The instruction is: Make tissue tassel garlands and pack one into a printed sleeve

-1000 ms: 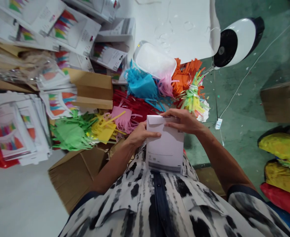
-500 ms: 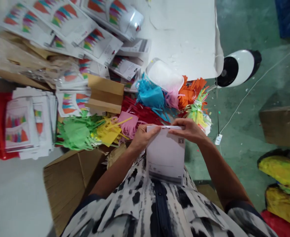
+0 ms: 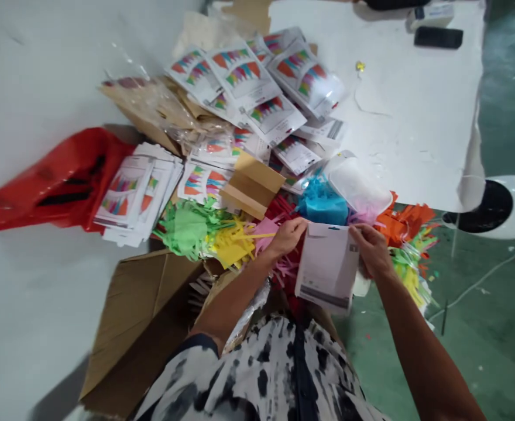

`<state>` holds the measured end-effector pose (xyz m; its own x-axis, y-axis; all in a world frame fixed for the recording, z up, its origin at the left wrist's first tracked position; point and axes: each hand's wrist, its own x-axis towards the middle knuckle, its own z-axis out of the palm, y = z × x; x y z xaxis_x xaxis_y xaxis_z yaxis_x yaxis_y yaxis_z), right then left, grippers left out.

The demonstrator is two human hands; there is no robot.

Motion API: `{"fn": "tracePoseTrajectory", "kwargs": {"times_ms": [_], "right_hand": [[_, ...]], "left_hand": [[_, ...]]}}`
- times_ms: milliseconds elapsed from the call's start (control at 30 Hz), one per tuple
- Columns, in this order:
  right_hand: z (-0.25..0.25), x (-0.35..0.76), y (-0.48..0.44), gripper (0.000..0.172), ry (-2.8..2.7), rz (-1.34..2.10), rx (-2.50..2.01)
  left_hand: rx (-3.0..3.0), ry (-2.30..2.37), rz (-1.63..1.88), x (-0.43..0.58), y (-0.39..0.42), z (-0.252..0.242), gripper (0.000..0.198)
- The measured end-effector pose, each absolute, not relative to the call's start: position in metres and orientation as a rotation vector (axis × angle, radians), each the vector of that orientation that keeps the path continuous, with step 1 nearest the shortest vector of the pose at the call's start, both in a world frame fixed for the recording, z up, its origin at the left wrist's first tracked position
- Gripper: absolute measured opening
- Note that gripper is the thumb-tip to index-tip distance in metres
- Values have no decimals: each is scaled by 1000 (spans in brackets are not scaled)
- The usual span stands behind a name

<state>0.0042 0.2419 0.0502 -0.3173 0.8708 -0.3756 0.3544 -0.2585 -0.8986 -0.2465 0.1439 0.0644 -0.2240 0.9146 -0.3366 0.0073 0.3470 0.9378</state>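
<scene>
Between my hands hangs a flat white cardboard packet with a hang hole at its top edge and a grey band near the bottom. My left hand pinches its upper left corner. At the upper right corner, my right hand grips it with thumb and fingers. Just beyond the packet lie cut tissue-paper fringes: blue, orange, yellow, green, with pink and red ones partly covered by my left hand and the packet.
Printed packets are heaped at the back, beside an opened brown carton. Flat printed sleeves lie near a red bag on the left. A large cardboard box stands below. A white-and-black object is at the right table edge.
The view has shifted, so the table things appear further right and lower. My hands have moved apart to the packet's two top corners, and the packet is further from my body.
</scene>
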Motion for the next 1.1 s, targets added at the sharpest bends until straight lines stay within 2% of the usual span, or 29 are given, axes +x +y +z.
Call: {"fn": "tracePoseTrajectory", "kwargs": {"times_ms": [133, 233, 333, 433, 533, 667, 733, 833, 900, 1000, 1100], "right_hand": [[32, 6, 259, 44, -1928, 1090, -1596], [28, 3, 258, 44, -2100, 680, -1617], [36, -4, 250, 41, -2180, 335, -1532], [50, -12, 240, 36, -2193, 232, -1447], [68, -20, 228, 31, -2205, 298, -1368], [99, -32, 216, 29, -2157, 575, -1196], [118, -42, 214, 36, -2083, 759, -1104], [146, -59, 217, 55, -1931, 1072, -1010], [160, -65, 220, 62, -1792, 1269, -968], [175, -61, 221, 50, -1543, 1414, -960], [189, -42, 213, 38, -1390, 1359, -1005]], "left_hand": [[892, 2085, 1182, -288, 139, 65, 28], [1228, 2477, 1067, -336, 151, 72, 41], [1714, 2422, 786, -381, 182, 75, 53], [1928, 2296, 593, -411, 212, 78, 36], [1970, 2263, 499, -424, 225, 89, 24], [2006, 2096, 460, -418, 220, 129, 15], [1934, 1904, 495, -406, 215, 157, 12], [1753, 1599, 631, -380, 213, 199, 20], [1642, 1440, 736, -362, 214, 223, 26], [1511, 1289, 781, -338, 219, 249, 36], [1436, 1217, 772, -316, 225, 260, 41]]}}
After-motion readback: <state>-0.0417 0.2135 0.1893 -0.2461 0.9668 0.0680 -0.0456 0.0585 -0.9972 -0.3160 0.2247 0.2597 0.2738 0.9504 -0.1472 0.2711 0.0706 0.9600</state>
